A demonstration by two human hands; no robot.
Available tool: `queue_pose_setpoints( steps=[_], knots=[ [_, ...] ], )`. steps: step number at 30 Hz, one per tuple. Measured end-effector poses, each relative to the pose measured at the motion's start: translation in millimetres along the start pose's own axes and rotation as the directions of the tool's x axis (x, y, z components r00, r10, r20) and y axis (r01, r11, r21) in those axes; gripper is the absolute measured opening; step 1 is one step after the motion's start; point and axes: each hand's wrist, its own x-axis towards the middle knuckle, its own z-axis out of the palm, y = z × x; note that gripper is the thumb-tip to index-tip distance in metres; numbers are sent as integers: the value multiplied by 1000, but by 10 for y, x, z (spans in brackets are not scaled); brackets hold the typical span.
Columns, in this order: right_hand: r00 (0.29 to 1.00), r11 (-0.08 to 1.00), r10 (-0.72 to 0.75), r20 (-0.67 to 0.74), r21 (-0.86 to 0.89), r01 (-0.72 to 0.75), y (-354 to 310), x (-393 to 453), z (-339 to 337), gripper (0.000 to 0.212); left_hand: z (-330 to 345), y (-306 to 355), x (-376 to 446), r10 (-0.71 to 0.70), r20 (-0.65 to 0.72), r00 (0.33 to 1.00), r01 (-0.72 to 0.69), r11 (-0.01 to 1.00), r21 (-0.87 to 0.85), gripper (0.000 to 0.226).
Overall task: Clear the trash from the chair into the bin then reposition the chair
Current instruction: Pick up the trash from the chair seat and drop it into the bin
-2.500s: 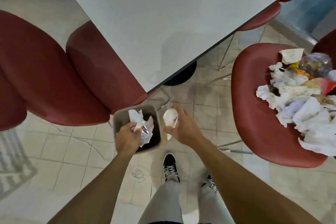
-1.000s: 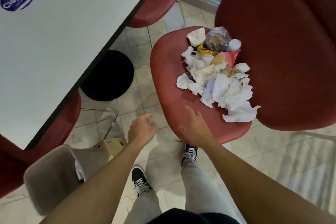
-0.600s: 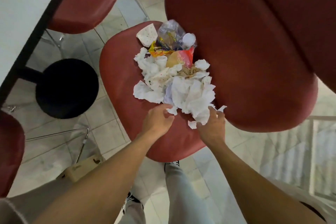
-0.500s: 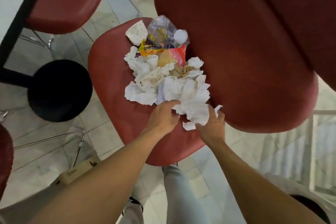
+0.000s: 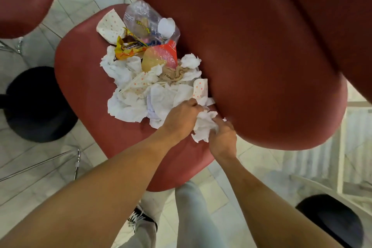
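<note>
trash (image 5: 149,70) lies heaped on the red chair (image 5: 80,78) seat. left hand (image 5: 180,117) and right hand (image 5: 222,137) both close on a crumpled white napkin (image 5: 204,125) at the heap's near edge.

We see soft, even indoor light with a broad dull sheen on the red chair back (image 5: 261,56) and only faint shadows under the trash pile (image 5: 149,78). The wide lens bends the edges, swelling the near forearms. The pile is fairly sharp; the floor tiles (image 5: 40,167) and corners go soft and slightly smeared
</note>
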Motion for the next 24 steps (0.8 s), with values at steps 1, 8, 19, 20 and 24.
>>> queue_pose_setpoints(
  steps=[1,8,19,20,24],
  knots=[
    [1000,1000,7,-15,20,-7,-18,-10,-34,47,-26,-6,-44,-33,-24,999,32,997,-63,38],
    [983,994,40,-178,106,-21,-259,-66,-262,38,-278,4,-479,-245,-188,951,170,924,-343,28],
    [978,992,-112,-177,30,119,-755,-563,-364,34,-495,-258,-1521,-489,-319,812,336,838,-430,15],
    [979,991,-129,-158,3,131,-811,-645,-335,36,-526,-283,-1644,-510,-336,792,355,832,-426,14],
    [972,974,-219,-88,-78,212,-1068,-1030,-146,35,-623,-433,-2169,-572,-406,713,385,803,-455,16]
  ],
)
